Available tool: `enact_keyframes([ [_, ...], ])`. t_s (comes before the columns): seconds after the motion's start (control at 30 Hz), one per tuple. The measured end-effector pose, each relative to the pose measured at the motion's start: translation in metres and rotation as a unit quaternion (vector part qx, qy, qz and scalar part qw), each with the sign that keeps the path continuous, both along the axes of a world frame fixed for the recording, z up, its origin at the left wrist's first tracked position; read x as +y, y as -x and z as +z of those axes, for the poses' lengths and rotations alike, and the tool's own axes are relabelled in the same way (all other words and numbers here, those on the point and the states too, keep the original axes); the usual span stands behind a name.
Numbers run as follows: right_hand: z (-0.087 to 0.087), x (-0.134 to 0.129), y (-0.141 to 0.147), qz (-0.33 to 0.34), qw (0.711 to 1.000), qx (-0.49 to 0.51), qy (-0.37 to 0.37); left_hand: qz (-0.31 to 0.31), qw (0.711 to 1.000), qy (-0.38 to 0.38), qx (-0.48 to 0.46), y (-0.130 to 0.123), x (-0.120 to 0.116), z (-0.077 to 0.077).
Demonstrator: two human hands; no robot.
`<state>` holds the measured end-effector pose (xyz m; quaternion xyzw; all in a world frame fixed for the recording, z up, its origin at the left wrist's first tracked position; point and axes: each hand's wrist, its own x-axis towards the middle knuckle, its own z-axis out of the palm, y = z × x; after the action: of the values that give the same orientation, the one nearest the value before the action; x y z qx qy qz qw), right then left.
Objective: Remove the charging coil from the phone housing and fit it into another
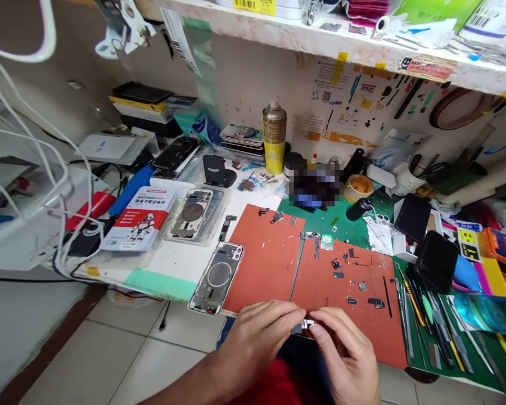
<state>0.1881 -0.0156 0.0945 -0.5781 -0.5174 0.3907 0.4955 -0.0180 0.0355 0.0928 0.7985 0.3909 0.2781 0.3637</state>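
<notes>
Both hands meet at the front edge of a red-brown work mat (261,253), around a small phone part (306,324) with a dark body and a silvery metal end. My left hand (257,334) is closed on its dark side, fingertips pressed together. On the other side, my right hand (348,349) pinches the metal end between thumb and fingers. Most of the part is hidden by the fingers. Left of my hands lies an opened phone housing (217,277) with a pale ring in its middle. Several tiny phone parts (338,275) lie on the mat beyond my right hand.
Tweezers and slim tools (438,326) line the right side, near two black phone-sized items (436,262). A second phone housing (191,212) sits in a clear tray beside a battery box (140,218). A spray can (274,138) stands at the back, under a shelf (278,31).
</notes>
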Motion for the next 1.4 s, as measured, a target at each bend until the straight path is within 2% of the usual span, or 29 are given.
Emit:
enact_keyframes([
  [0.2,-0.003,-0.005,-0.002,-0.015,0.998,-0.032,-0.042,-0.032,0.999,-0.030,0.002,0.000,-0.001,-0.009],
  [0.43,-0.005,-0.007,0.000,-0.039,0.998,-0.036,-0.044,-0.009,1.000,-0.006,-0.027,-0.009,0.001,-0.006],
  [0.63,-0.011,-0.005,0.008,-0.044,0.994,-0.044,-0.087,-0.008,0.992,-0.066,-0.112,-0.018,0.006,-0.011],
  [0.73,-0.015,-0.005,0.012,-0.063,0.992,-0.062,-0.089,-0.019,0.990,-0.051,-0.128,-0.023,0.010,-0.012],
  [0.87,-0.017,-0.001,0.016,-0.087,0.988,-0.091,-0.087,-0.027,0.991,-0.030,-0.128,-0.026,0.015,-0.012],
  [1.07,-0.016,-0.003,0.012,-0.119,0.977,-0.156,-0.080,-0.042,0.992,-0.063,-0.097,-0.021,0.027,-0.009],
  [1.13,-0.014,-0.004,-0.002,-0.139,0.969,-0.195,-0.066,-0.041,0.992,-0.087,-0.076,-0.016,0.032,-0.005],
  [1.2,-0.011,-0.002,-0.029,-0.158,0.957,-0.238,-0.050,-0.040,0.992,-0.109,-0.056,-0.011,0.037,-0.001],
  [1.33,-0.009,0.021,-0.107,-0.177,0.927,-0.331,-0.022,-0.039,0.987,-0.146,-0.047,-0.008,0.042,0.003],
  [1.4,-0.012,0.040,-0.141,-0.154,0.913,-0.377,-0.001,-0.042,0.987,-0.149,-0.046,-0.009,0.042,0.002],
])
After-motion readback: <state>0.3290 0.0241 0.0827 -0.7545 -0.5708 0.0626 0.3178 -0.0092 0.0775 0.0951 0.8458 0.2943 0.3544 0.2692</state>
